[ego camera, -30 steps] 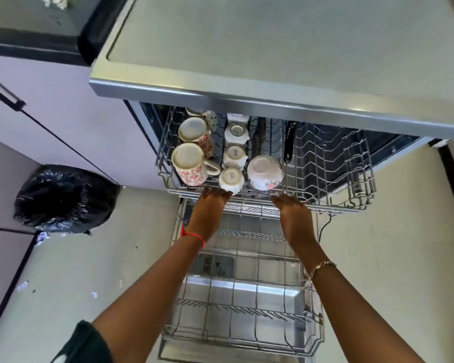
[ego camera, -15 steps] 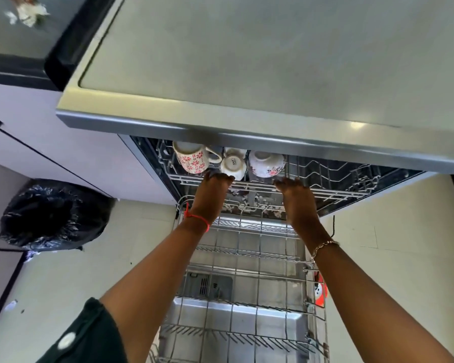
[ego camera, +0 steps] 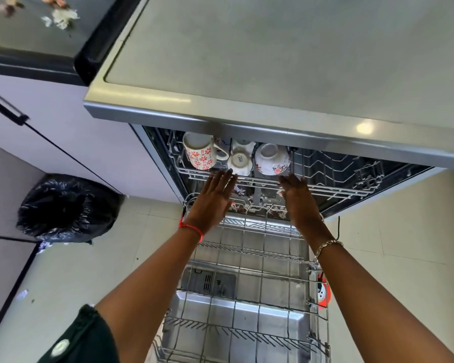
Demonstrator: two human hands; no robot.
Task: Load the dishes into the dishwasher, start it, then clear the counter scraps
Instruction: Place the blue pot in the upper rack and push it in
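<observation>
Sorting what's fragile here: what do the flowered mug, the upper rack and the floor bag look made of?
Mug: probably glazed ceramic; glossy white surface with printed red flowers. Upper rack: metal wire, perhaps grey-coated; thin bars with a dull sheen. Bag: thin black plastic film; crinkled, with shiny highlights.

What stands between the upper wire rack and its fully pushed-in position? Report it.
Nothing visible does. The grey wire upper rack sits mostly inside the dishwasher, left hand and right hand open at its front rail. The space behind the white cups is hidden under the grey counter edge.
</observation>
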